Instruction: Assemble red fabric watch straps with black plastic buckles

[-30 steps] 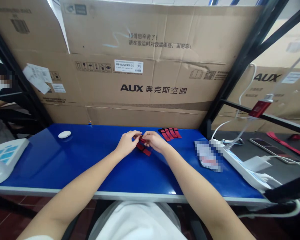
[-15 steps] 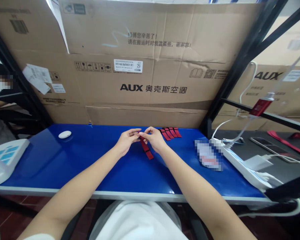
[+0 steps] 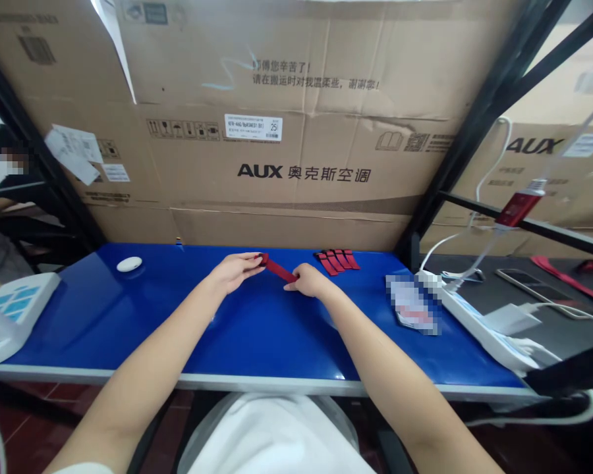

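Note:
A red strap with black parts is stretched between my two hands, above the blue tabletop. My left hand pinches its upper left end, where a dark part shows at the fingertips. At the lower right end, my right hand grips the strap with thumb and curled fingers. Just beyond my right hand, several similar red and black straps lie side by side near the back edge. What the strap's ends look like is partly hidden by my fingers.
A large cardboard box stands behind the table. A white oval object lies at the back left, a white device at the left edge. A pixelated packet and a white power strip are on the right.
My hands have moved apart, the left one leftward. The strap, hanging down from my fingers before, is now held at both ends and slants between them.

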A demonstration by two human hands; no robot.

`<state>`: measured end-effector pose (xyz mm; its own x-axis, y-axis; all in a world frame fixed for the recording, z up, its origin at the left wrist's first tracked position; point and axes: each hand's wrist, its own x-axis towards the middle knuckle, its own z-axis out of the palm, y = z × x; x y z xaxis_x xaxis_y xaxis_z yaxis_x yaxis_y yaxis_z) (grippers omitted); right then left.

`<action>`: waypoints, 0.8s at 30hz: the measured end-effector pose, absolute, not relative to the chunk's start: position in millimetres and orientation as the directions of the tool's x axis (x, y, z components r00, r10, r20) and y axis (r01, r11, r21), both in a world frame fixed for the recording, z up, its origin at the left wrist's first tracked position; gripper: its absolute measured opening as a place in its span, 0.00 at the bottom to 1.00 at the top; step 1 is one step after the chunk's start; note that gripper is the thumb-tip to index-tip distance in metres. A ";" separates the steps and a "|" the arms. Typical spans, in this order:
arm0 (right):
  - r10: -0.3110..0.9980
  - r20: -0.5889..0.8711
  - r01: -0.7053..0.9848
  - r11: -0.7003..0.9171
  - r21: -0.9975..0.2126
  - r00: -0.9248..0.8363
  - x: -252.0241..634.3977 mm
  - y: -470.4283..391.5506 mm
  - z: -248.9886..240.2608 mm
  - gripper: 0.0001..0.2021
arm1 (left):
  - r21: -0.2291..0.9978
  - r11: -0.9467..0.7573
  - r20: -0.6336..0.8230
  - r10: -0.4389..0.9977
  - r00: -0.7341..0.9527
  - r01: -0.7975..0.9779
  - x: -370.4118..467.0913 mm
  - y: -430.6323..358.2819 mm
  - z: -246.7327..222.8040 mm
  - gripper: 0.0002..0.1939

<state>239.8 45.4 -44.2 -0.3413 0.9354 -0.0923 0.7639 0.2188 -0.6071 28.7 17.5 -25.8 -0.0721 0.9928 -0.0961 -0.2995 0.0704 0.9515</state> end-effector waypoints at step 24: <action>0.860 0.120 -0.044 0.113 -0.993 -0.496 252.6 57.5 -37.0 0.14 | 0.976 -0.104 0.133 0.980 0.145 -0.190 32.5 20.3 -39.0 0.19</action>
